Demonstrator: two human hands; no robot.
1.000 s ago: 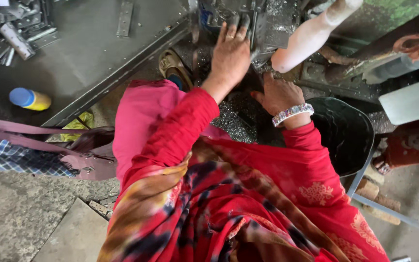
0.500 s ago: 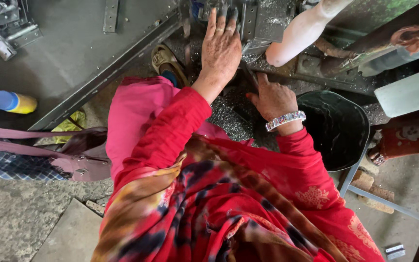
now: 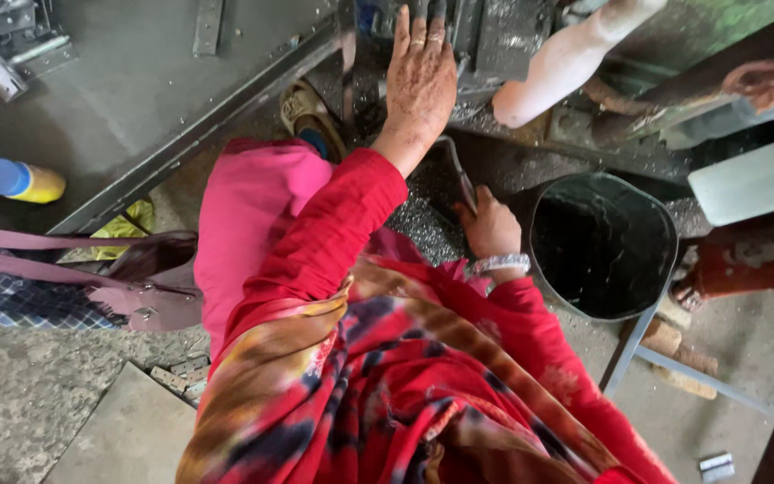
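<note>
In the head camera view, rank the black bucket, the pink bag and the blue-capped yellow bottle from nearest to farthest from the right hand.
From the right hand:
1. Black bucket, just beside it, on its right.
2. Pink bag, lower left, past the knee.
3. Blue-capped yellow bottle, far left.

At about nine o'clock from me a small bottle (image 3: 20,180) lies on its side on the grey floor, yellow body, blue cap. I see no other packages, and no labels, signs or screens.
</note>
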